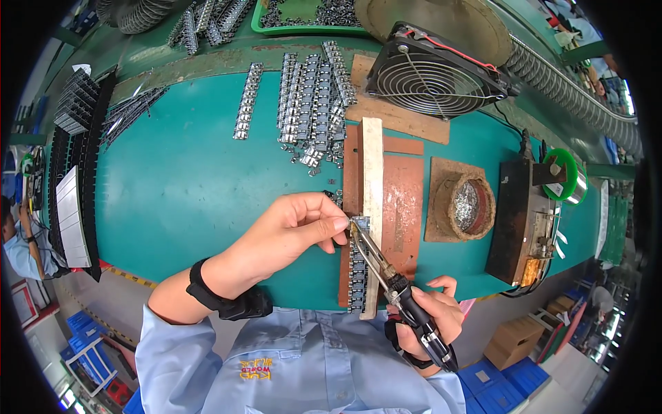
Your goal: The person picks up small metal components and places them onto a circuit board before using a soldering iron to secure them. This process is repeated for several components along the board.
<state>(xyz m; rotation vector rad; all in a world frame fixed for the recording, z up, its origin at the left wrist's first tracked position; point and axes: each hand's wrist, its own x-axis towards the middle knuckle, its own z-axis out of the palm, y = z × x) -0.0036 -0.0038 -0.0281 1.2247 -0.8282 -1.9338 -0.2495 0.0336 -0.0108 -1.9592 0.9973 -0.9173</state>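
My right hand (441, 317) is wrapped around a soldering iron (414, 314), its tip at the upper end of the circuit strip (357, 276), which lies along the left side of a pale bar (372, 159). My left hand (296, 224) pinches narrowly beside that tip; I cannot tell on what.

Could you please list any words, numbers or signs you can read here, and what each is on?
Blue shirt: red and yellow embroidered lettering on the chest; I won't copy it out.
Green reel: markings too small to read.
Circuit-board strip: any print is too small to read.
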